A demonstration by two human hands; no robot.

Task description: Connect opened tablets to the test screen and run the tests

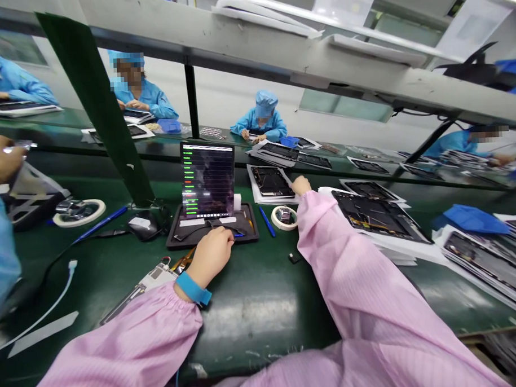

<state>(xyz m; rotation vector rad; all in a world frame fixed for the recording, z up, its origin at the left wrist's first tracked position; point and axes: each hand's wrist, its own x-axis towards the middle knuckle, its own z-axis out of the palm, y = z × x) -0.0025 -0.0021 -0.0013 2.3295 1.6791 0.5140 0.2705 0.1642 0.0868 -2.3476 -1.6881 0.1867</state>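
My left hand [211,254], with a blue wrist strap [193,288], is at the front edge of a black tray [170,239]. Its fingers are curled, and what is under them is hidden. In the tray a screen [207,184] stands upright, showing lines of green and red text; cables lie before it. My right hand [300,185] reaches forward, fingers closed at the right edge of an open tablet housing [271,180] on white sheets. Beside my left forearm lies a flat panel with a circuit board [157,276], partly covered by the sleeve.
A tape roll [280,226], a blue pen [267,221] and a small black connector [293,259] lie mid-table. More tablet housings [377,215] rest at right. A green post [98,109] and mouse [143,224] stand left. A co-worker's hand [3,160] is at far left.
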